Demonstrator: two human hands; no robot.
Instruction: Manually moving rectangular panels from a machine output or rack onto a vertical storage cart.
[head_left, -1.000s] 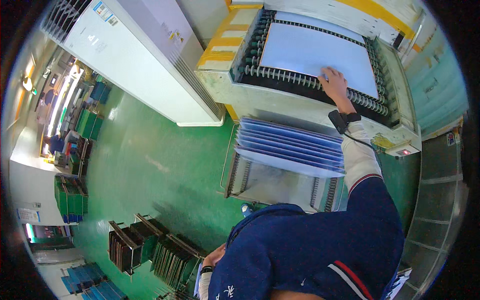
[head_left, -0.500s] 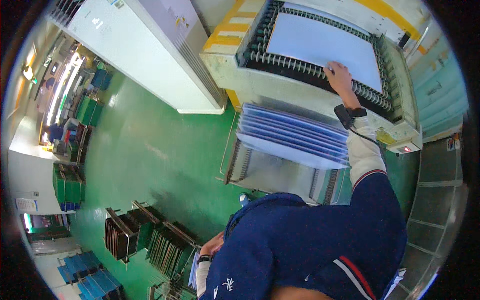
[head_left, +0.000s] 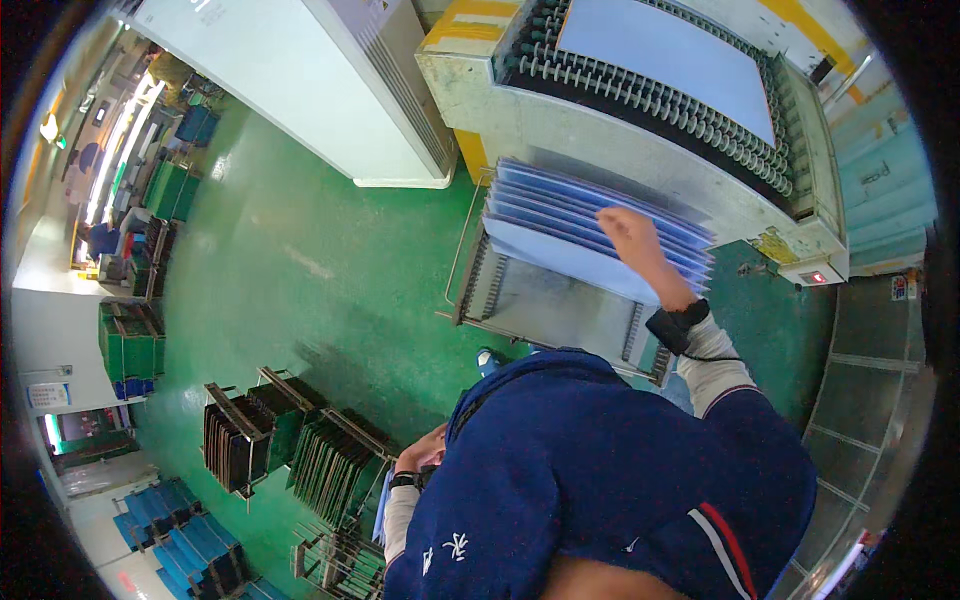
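Note:
My right hand (head_left: 634, 240), with a dark strap and small device at the wrist, is over the top edges of several upright pale blue-white panels (head_left: 560, 252). Its fingers are curled in; whether they pinch a panel is hidden. The panels stand spaced apart in a slotted metal rack (head_left: 545, 298) before me. Behind the rack, one flat pale panel (head_left: 665, 55) lies on the machine's rollers (head_left: 650, 98), away from my hand. Low on the left, my left hand (head_left: 424, 450) is close against my body, its fingers mostly hidden. Beside that forearm a pale panel edge shows (head_left: 380, 510).
The roller machine (head_left: 600, 135) stands across the front. A tall white cabinet (head_left: 300, 90) is at its left. Racks of dark and green boards (head_left: 240, 440) stand on the green floor (head_left: 290, 250) at lower left. Grey-panelled partitioning (head_left: 865, 400) runs along my right.
My right hand has left the panel on the rollers and come back, left and down, over the racked panels. That panel sits farther up in view. My left hand has barely moved.

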